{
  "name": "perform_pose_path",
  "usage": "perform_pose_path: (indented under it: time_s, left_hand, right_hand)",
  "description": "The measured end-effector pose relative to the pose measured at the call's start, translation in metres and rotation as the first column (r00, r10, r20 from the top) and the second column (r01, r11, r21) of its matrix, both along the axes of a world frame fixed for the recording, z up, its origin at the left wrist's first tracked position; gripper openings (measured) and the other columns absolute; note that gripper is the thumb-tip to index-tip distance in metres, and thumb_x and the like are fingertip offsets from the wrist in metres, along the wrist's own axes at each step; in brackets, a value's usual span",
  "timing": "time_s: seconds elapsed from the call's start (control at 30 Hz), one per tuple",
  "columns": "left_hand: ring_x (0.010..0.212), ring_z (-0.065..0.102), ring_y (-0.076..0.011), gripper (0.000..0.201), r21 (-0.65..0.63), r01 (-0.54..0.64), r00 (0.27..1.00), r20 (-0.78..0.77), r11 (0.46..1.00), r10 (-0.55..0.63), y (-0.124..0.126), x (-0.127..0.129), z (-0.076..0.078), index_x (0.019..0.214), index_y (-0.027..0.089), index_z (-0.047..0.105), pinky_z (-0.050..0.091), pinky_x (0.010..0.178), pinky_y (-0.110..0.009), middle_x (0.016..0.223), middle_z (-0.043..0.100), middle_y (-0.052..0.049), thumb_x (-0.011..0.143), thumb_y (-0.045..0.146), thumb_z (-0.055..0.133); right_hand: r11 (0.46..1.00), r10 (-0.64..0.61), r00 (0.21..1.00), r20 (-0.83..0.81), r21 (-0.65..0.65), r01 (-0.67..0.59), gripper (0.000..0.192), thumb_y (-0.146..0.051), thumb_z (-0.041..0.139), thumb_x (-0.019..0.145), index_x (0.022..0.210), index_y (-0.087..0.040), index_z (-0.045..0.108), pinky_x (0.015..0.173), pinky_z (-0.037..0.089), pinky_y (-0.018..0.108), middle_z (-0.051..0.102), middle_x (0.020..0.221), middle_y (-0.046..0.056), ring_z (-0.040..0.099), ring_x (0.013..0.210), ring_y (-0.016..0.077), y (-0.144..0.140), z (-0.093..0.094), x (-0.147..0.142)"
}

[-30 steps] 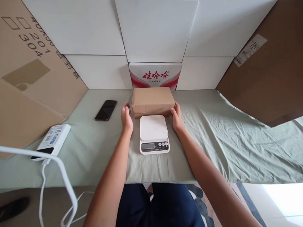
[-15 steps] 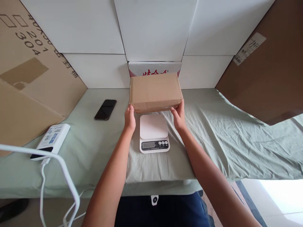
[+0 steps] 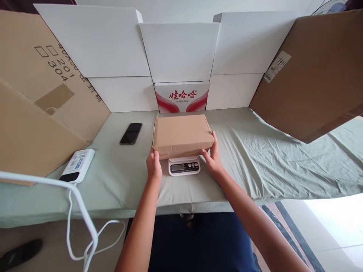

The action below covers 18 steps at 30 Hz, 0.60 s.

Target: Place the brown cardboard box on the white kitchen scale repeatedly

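Note:
A closed brown cardboard box (image 3: pixel 181 134) lies flat over the platform of a small white kitchen scale (image 3: pixel 184 167), whose display and buttons show below the box's front edge. My left hand (image 3: pixel 154 166) holds the box's front left corner. My right hand (image 3: pixel 212 155) grips the front right corner and side. I cannot tell whether the box rests fully on the scale.
A black phone (image 3: pixel 131 133) lies left of the box on the green cloth-covered table (image 3: pixel 269 158). A white device (image 3: pixel 77 166) with a white cable (image 3: pixel 82 219) sits at far left. White cartons (image 3: pixel 178 53), a red-printed carton (image 3: pixel 182 97) and brown cardboard sheets (image 3: pixel 309 71) wall the table.
Both hands lifted the box from the table behind the scale, brought it toward me, and lowered it over the scale's platform. The camera view shifted downward and back.

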<state>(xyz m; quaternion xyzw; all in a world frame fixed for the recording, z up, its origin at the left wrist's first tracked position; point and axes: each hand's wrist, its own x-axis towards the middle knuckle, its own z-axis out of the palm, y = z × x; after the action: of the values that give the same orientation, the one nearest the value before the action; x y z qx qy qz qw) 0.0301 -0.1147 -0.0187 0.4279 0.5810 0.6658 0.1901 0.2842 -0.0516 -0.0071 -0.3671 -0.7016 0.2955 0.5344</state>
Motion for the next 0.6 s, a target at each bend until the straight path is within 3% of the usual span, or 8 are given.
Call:
perform_pose_path:
  time_s: [0.23,0.6]
  left_hand:
    - [0.121,0.069,-0.0323,0.065,0.054,0.065,0.997,0.037,0.996,-0.067,0.0028,0.0028,0.0074,0.117,0.02,0.072,0.053,0.106,-0.045,0.12,0.076,-0.014,0.095,0.077,0.05]
    - [0.123,0.07,-0.0319,0.067,0.043,0.089,0.995,0.049,0.995,-0.091,0.0042,0.0036,0.0055,0.124,0.019,0.072,0.054,0.107,-0.045,0.125,0.076,-0.015,0.097,0.076,0.048]
  right_hand:
    - [1.0,0.005,1.0,-0.017,-0.014,-0.005,0.094,-0.074,0.056,0.095,0.17,-0.032,0.016,0.13,0.035,0.059,0.031,0.171,0.013,0.033,0.159,0.0367,0.0046,0.0017,-0.0014]
    - [1.0,-0.013,0.999,-0.042,-0.013,0.013,0.092,-0.073,0.057,0.095,0.169,-0.032,0.02,0.127,0.036,0.061,0.035,0.169,0.013,0.035,0.156,0.0372,0.0027,0.0023,0.0001]
